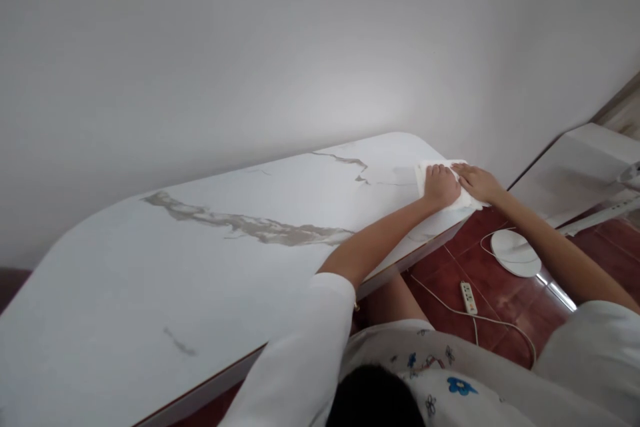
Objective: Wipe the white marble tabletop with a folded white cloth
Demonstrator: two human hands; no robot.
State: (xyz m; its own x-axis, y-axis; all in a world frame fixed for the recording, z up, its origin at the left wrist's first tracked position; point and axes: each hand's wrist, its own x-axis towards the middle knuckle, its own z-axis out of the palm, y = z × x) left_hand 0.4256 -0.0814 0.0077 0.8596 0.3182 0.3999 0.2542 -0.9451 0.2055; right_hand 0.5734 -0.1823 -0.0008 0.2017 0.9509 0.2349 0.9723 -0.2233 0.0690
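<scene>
The person's left hand (443, 187) lies on a white cloth (465, 200) at the right end of the table (200, 267); whether its bent fingers pinch the fabric cannot be told. The right hand (477, 182) lies flat beside it, fingers extended over the cloth without grasping. The cloth looks light, soft and limp, likely to bunch or slide on the table's smooth top, so spread palms or a gathered fold should hold it best. Behind the table rises a wall (300, 47); below its near edge lies a power strip (469, 297).
</scene>
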